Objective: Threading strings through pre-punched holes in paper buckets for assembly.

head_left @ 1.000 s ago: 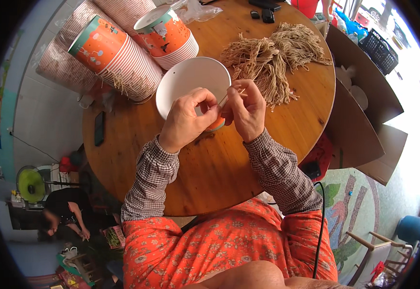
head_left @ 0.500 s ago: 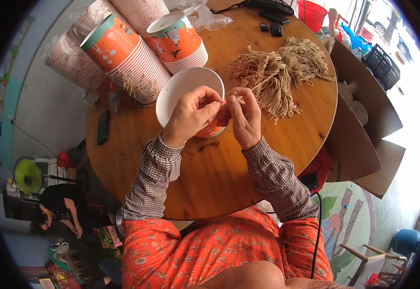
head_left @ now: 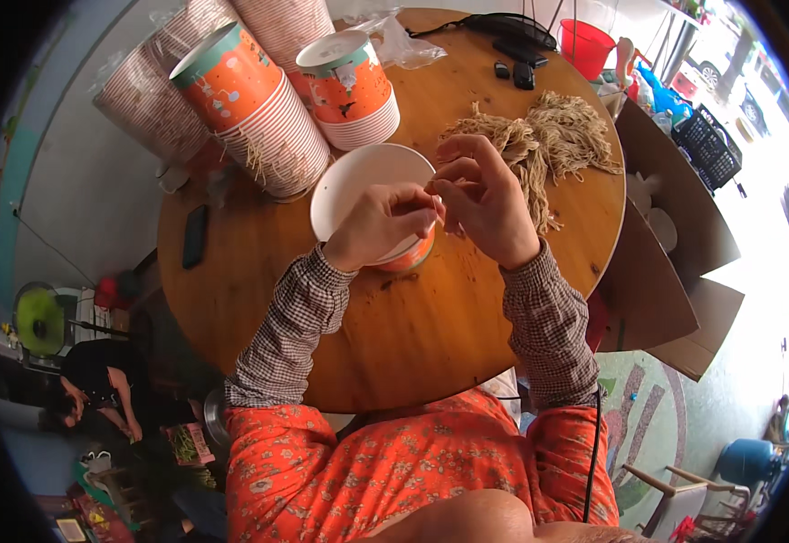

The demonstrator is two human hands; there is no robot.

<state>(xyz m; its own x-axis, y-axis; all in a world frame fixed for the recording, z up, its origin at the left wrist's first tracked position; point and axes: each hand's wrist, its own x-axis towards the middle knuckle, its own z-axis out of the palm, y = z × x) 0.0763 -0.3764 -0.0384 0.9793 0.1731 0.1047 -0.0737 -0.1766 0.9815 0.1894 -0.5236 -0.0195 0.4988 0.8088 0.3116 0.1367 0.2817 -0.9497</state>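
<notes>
My left hand (head_left: 378, 226) is closed in a pinch in front of a wide paper cup (head_left: 344, 188). The cup shows a white inside and an orange and green outside, and stands open at mid-table, partly hidden by that hand. Close by on the right, my right hand (head_left: 492, 204) is also closed, its thumb and forefinger pinched near the left fingertips. What the fingers hold is too small to make out. Beyond my right hand lies a heap of beige, string-like strands (head_left: 571, 136), partly covered by it.
Tall stacks of paper cups (head_left: 272, 131) stand at the table's back left, loose strands hanging on one. A phone (head_left: 195, 237) lies at the left edge. Plastic wrap (head_left: 411, 47) and small black items (head_left: 523, 74) are at the back. An open cardboard box (head_left: 652, 281) stands at the right.
My right hand has moved right and turned, its fingers raised; the thin strand seen by it earlier no longer shows clearly. My left hand has shifted slightly right and down. The view has moved a little.
</notes>
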